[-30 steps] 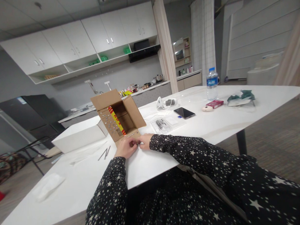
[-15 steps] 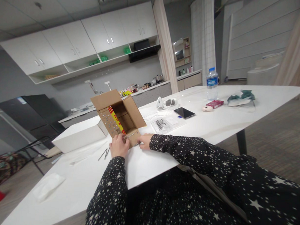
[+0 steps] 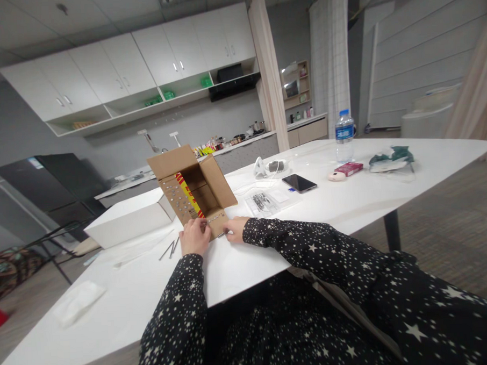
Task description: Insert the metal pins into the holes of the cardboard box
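Observation:
An open cardboard box [image 3: 225,184] stands tilted on the white table, flaps spread, with a yellow and red printed strip. Rows of small, shiny metal heads dot its left panel and lower front. My left hand [image 3: 194,237] is closed against the box's lower left corner, fingers bent over the edge. At the lower right corner, my right hand [image 3: 235,229] is pinched, and a short, thin metal piece [image 3: 221,235] shows at its fingertips; its kind is unclear. Thin dark metal rods [image 3: 169,249] lie left of my left hand.
Behind the box's left side sits a white box [image 3: 128,217]. To the right lie clear plastic packets [image 3: 264,203], a phone [image 3: 299,183], a pink case [image 3: 337,176] and a water bottle [image 3: 344,137]. A crumpled white sheet [image 3: 80,302] rests near the table's left edge.
My left hand has shifted very slightly at the box's corner. The box and my right hand look the same.

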### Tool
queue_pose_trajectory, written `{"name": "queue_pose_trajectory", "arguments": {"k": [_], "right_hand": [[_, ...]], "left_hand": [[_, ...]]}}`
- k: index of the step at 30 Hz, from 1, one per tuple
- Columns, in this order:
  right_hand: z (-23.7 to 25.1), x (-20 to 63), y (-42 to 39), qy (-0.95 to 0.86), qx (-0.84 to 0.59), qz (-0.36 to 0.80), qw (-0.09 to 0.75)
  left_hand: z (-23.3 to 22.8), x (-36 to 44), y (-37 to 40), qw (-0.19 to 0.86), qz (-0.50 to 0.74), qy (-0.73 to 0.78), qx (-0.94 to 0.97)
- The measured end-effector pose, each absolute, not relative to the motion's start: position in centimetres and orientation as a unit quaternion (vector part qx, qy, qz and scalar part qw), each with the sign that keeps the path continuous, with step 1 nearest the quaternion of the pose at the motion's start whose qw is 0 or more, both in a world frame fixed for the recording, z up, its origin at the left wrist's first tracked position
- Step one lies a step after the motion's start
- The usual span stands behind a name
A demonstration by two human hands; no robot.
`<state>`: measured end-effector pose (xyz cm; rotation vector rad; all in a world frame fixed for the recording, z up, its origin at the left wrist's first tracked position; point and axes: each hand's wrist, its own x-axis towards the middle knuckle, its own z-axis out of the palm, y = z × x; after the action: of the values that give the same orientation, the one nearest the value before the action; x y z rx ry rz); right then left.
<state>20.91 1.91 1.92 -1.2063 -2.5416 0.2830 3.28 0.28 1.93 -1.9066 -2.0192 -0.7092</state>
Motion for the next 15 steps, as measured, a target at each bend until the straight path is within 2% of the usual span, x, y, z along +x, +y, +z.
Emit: {"name": "queue_pose_trajectory", "arguments": {"k": [15], "right_hand": [[2.25,21.0,2.16,-0.9,-0.408,0.092,0.123]], "left_hand": [[1.5,3.02,0.66,0.134,-0.243,-0.69,-0.669]]}}
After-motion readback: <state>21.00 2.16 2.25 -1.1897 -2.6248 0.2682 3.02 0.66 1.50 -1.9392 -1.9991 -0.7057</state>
